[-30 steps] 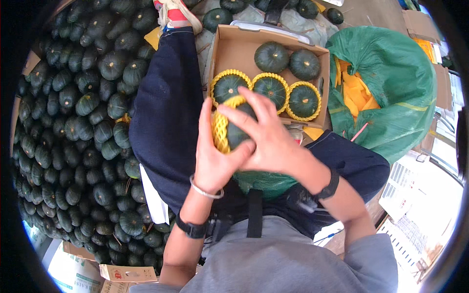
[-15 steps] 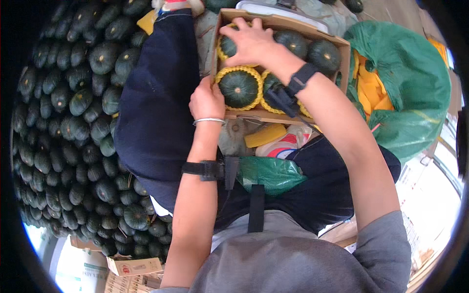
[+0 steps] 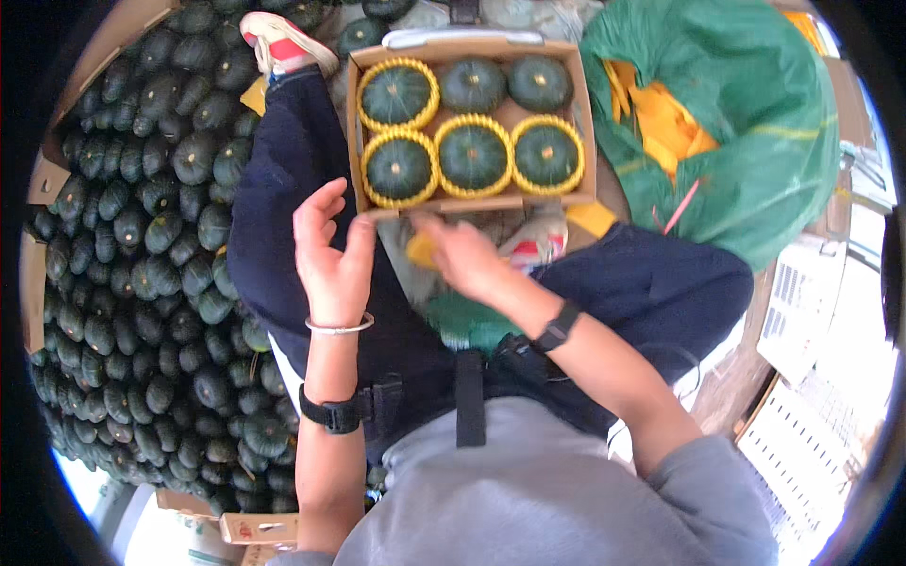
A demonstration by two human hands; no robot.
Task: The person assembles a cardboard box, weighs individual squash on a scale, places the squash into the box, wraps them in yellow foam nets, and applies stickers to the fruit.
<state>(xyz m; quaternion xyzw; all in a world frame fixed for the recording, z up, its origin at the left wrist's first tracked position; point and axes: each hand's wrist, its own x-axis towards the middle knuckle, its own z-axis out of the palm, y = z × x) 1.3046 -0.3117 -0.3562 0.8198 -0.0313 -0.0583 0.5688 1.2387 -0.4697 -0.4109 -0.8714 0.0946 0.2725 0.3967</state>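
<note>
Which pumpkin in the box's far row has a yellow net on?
The leftmost kabocha pumpkin in that row: a yellow foam net rings it; the other two are bare.

Six squashes [image 3: 474, 156] in carton [image 3: 500, 202], two rows of three; squash heap [image 3: 160, 274] left of carton, sack [image 3: 755, 141] right.

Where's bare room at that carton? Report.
The carton is crowded with kabocha squashes; a narrow cardboard strip shows between the two unnetted ones and the netted front row. An open gap lies between left hand and right hand.

Both hands [image 3: 332, 259] [image 3: 464, 257] are near a box [image 3: 491, 203] of squashes [image 3: 474, 156].
</note>
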